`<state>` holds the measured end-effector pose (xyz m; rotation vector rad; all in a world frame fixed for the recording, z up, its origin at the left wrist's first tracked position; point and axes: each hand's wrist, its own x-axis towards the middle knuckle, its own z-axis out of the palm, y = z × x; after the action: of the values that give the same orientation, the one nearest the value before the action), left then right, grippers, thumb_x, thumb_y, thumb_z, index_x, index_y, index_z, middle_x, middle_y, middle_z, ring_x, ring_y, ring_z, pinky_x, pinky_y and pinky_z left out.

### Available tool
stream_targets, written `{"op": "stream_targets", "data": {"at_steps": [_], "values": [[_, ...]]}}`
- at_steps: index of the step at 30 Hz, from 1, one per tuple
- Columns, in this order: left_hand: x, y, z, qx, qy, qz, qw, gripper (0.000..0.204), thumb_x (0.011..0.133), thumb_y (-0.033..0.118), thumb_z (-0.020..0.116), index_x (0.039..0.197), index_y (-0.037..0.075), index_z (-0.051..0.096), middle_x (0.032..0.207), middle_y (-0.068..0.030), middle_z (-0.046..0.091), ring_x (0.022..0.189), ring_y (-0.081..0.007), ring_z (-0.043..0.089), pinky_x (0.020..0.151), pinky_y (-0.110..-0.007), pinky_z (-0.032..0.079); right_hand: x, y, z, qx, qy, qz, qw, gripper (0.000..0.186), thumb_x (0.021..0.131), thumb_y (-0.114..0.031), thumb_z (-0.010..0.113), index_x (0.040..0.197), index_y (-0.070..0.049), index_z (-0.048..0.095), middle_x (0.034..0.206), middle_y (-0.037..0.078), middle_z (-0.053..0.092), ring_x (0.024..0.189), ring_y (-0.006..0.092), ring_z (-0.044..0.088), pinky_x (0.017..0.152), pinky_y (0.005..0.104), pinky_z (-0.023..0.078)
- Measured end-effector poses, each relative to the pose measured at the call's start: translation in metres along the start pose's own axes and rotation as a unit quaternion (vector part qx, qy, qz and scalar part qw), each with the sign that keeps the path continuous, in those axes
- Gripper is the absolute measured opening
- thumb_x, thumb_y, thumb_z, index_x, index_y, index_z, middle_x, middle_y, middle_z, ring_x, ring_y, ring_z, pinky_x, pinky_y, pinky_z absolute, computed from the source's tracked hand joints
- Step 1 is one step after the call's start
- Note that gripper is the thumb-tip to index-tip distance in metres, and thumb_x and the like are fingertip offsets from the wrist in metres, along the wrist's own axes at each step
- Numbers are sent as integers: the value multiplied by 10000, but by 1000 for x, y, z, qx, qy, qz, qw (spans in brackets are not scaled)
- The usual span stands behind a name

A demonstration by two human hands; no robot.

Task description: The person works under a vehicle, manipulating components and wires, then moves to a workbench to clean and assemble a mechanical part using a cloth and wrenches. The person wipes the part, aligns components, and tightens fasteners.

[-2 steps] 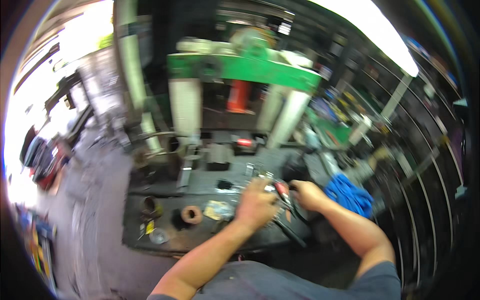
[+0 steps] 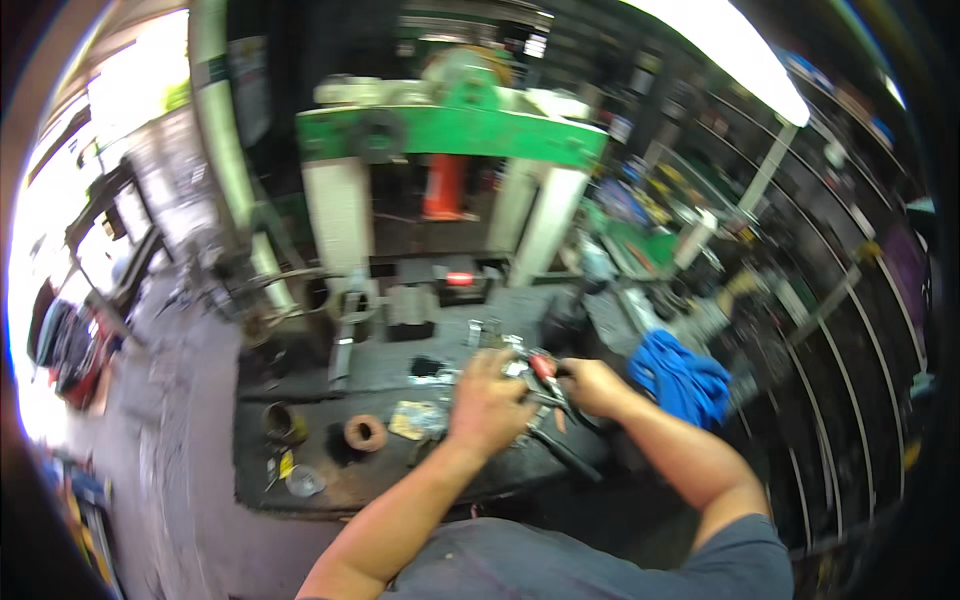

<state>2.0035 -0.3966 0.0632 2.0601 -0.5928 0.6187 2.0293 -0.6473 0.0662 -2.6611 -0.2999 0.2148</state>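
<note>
My left hand (image 2: 488, 405) is over a cluster of tools and small metal parts at the right of the dark bench. Its fingers are curled around something metallic that blur keeps me from naming. My right hand (image 2: 597, 387) is closed just to the right, beside a red-handled tool (image 2: 543, 367); what its fingers grip is hidden. A tool with a long black handle (image 2: 565, 452) slants toward the bench's front edge, below both hands. Left of my left hand lie a small clear bag (image 2: 418, 420) and a brown ring-shaped part (image 2: 365, 433).
A green-topped press frame (image 2: 450, 135) with pale legs stands behind the bench (image 2: 290, 490). A blue cloth (image 2: 680, 378) lies right of my right hand. At the bench's left are a dark metal cylinder (image 2: 286, 424) and a clear round lid-like piece (image 2: 305, 481). Shelving rises at far right.
The whole view has shifted, so bench and press appear farther left and slightly higher. Both hands stay at the same cluster of tools, with little visible change in grip.
</note>
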Motion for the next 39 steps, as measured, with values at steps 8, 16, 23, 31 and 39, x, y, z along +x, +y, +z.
{"op": "stream_targets", "data": {"at_steps": [8, 16, 23, 31, 39], "values": [[-9, -14, 5, 59, -31, 19, 998, 204, 778, 158, 876, 965, 87, 836, 1401, -166, 683, 1367, -425, 583, 1166, -537, 463, -62, 84, 163, 82, 134, 170, 973, 263, 1000, -184, 704, 1172, 0, 781, 1114, 311, 782, 1081, 498, 755, 973, 590, 585], [-6, -15, 8, 94, -64, 24, 993, 260, 758, 156, 890, 999, 90, 817, 1441, -202, 647, 1393, -450, 563, 1196, -552, 432, 46, 104, 200, -164, 77, 56, 982, 202, 1018, -166, 658, 1179, -113, 767, 1157, 124, 802, 1129, 342, 752, 965, 504, 576], [-7, -11, 6, 98, -54, 11, 994, 283, 767, 179, 890, 1022, 78, 819, 1448, -218, 641, 1384, -461, 579, 1189, -546, 455, 83, 117, 189, -123, -23, 8, 992, 290, 999, -92, 645, 1285, -45, 672, 1218, 229, 775, 1145, 407, 768, 1001, 537, 604], [-7, -14, 2, 70, -45, 22, 996, 302, 761, 199, 893, 1028, 77, 822, 1470, -228, 644, 1408, -467, 574, 1216, -559, 440, 48, 107, 138, 154, 262, -8, 953, 427, 946, 53, 632, 1366, -19, 662, 1160, 159, 729, 968, 301, 729, 857, 409, 590], [-6, -12, -1, 71, -48, 33, 996, 427, 747, 238, 919, 1133, 97, 801, 1465, -168, 640, 1417, -446, 557, 1226, -549, 438, 0, 21, 49, 530, 157, 15, 833, 215, 1061, 25, 634, 1272, 1, 669, 975, 17, 717, 856, 99, 676, 759, 279, 580]]}}
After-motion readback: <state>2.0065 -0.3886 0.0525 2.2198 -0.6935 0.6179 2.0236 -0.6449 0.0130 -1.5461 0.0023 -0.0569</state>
